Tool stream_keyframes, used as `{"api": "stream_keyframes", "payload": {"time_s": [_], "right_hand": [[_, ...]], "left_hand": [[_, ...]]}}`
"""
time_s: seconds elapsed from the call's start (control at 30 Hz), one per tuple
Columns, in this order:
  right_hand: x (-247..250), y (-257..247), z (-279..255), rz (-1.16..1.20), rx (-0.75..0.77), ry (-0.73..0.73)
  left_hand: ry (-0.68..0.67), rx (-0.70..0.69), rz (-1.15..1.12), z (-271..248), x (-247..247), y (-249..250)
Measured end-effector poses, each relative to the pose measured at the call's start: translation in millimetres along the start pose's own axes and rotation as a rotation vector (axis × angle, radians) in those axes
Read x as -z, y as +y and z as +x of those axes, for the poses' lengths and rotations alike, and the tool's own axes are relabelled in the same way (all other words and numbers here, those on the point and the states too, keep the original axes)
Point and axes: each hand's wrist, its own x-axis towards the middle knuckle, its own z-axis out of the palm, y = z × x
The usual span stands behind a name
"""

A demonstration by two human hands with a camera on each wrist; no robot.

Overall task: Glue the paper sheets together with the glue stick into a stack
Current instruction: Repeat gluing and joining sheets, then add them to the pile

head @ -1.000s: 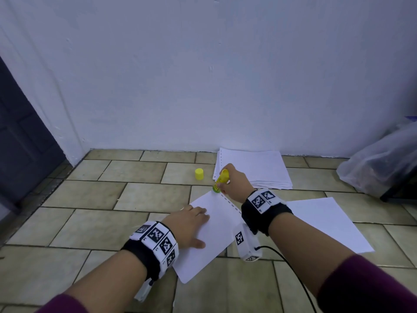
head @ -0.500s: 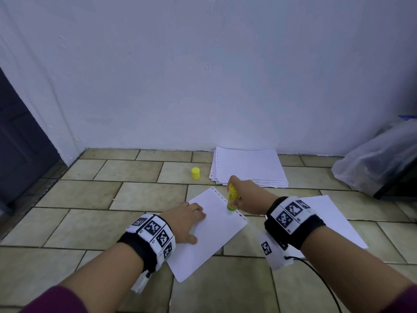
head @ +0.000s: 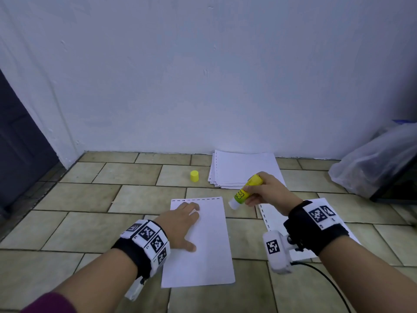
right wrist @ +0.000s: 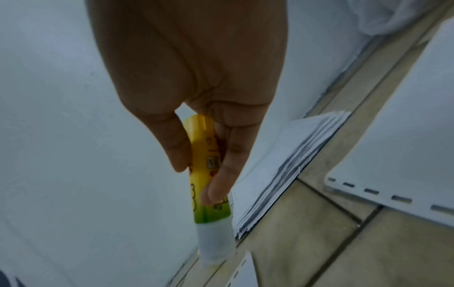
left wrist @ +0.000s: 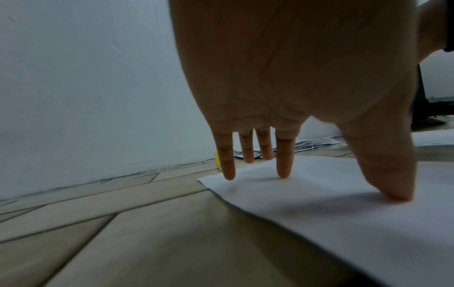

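While the left hand lies flat with straight fingers pressing a perforated paper sheet onto the tiled floor, the right hand pinches an uncapped glue stick (tip tilted down-left) just above the floor beside that sheet. Its yellow cap stands near the paper stack at the wall.

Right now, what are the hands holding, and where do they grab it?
The right hand grips the glue stick around the middle of its yellow tube. The left hand holds nothing; its fingers press flat on the paper sheet.
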Motion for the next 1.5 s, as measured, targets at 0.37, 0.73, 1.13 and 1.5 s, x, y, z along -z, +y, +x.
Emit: {"api": "stream_keyframes", "payload": {"time_s": [0.37, 0.73, 1.13, 1.5], "right_hand": [[-41.9, 7.6, 25.1, -0.182, 0.103, 0.05], [-89.1, -4.0, 50.6, -0.728, 0.272, -0.172], [-30.3, 10.1, -11.4, -0.951, 0.226, -0.371], [-12.2, 11.5, -44.3, -1.056, 0.133, -0.486]], "left_hand": [[-0.008, 0.073, -0.052, 2.3, -3.7, -3.0], [-0.013, 0.105, -0.047, 3.8, -6.9, -2.7], [-0.038, 0.094, -0.044, 4.4, -5.5, -5.4], [-0.063, 0.109, -0.051, 8.4, -2.6, -7.8]]}}
